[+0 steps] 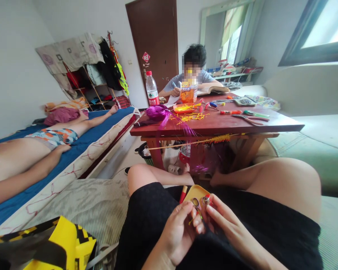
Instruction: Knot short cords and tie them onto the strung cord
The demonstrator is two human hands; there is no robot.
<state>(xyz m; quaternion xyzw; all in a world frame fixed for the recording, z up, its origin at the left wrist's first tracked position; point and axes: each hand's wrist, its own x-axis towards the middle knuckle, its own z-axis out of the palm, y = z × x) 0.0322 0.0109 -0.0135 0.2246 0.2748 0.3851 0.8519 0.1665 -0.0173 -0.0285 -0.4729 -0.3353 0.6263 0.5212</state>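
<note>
Above my lap, my left hand (183, 228) is closed, its thumb and fingers pinching a small ring-ended piece (196, 202) with a thin yellow strand. Close beside it, my right hand (225, 221) pinches a small metal-and-red piece (206, 200) between thumb and fingertips. Both pieces are too small to name, and I cannot tell whether they are joined. Behind the hands a yellow tray (195, 190) rests on my lap, partly covered by them. A red stick with a pale end (183, 195) lies at the tray's left edge.
A red table (214, 126) ahead bears purple strands (157, 112), yellow bits (190, 119), pliers (248, 119) and a bottle (152, 90). Behind it a person (174, 84) writes. At left someone lies on a bed (101, 144). A yellow-black bag (62, 243) is near.
</note>
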